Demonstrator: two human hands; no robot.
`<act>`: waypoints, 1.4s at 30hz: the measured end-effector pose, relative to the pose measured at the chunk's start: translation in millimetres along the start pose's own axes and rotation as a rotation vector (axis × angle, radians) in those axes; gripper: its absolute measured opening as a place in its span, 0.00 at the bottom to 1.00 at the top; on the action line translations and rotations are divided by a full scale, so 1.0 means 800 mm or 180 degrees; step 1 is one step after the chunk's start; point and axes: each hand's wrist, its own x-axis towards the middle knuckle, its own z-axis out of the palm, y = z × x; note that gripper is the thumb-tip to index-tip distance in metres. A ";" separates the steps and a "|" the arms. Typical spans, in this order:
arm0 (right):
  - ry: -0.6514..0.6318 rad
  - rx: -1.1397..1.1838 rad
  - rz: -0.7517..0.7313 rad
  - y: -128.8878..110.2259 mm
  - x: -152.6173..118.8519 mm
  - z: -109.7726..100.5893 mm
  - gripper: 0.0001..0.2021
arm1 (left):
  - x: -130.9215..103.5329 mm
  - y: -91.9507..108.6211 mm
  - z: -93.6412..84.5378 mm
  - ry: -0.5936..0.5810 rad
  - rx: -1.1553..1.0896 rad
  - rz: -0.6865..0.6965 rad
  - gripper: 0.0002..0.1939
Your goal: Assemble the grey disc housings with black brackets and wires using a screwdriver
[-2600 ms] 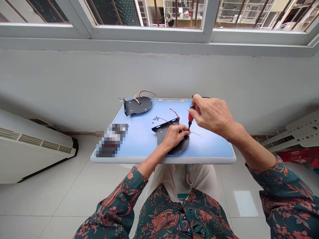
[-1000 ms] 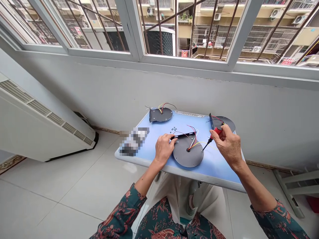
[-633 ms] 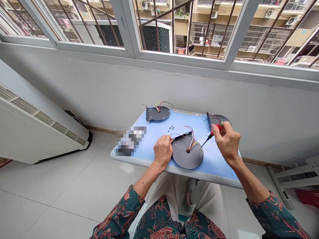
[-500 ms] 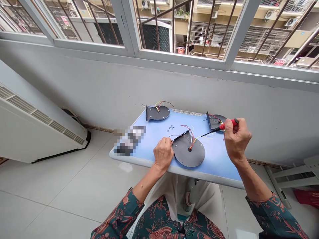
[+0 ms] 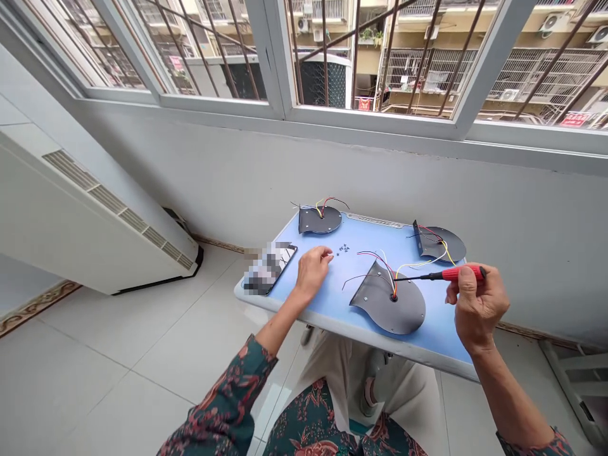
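My right hand point(image 5: 482, 310) is wrapped round the red handle of a screwdriver point(image 5: 451, 273). Its dark shaft points left, over the nearest dark grey metal plate point(image 5: 399, 310), close to the colored wires point(image 5: 392, 285) that come up through a hole in it. This plate has a rounded end and a bent-up flange, with small screws along its edge. My left hand point(image 5: 312, 272) is off the plate, with its fingers loosely curved and apart, holding nothing that I can see. Just right of its fingertips lies a small pile of dark screws point(image 5: 344, 248) on the blue tabletop.
Two similar wired plates lie at the back, one on the left point(image 5: 320, 220) and one on the right point(image 5: 441, 244). A phone point(image 5: 280, 269), partly blurred, lies at the table's left end. The light blue folding table point(image 5: 327, 310) stands before a wall point(image 5: 332, 164) under barred windows.
My left hand has let go of the near plate and moved toward the screws. The plate has turned and lies flatter. The screwdriver has swung more level. The view has shifted left.
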 end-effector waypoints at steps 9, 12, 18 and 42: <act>0.0564 -0.0131 0.0329 0.033 -0.009 -0.045 0.15 | 0.031 0.005 0.035 -0.0258 0.0256 0.0003 0.05; 0.0630 -0.0132 0.0529 0.050 -0.013 -0.056 0.14 | 0.030 0.003 0.032 -0.0257 0.0202 0.0021 0.05; 0.0503 -0.0137 0.0736 0.073 -0.026 -0.068 0.14 | -0.012 0.037 0.004 -0.0106 -0.1285 -0.0329 0.07; -0.1314 -0.2897 -0.1450 0.032 -0.055 -0.070 0.09 | -0.121 0.129 0.022 -0.1624 -0.3101 -0.0468 0.08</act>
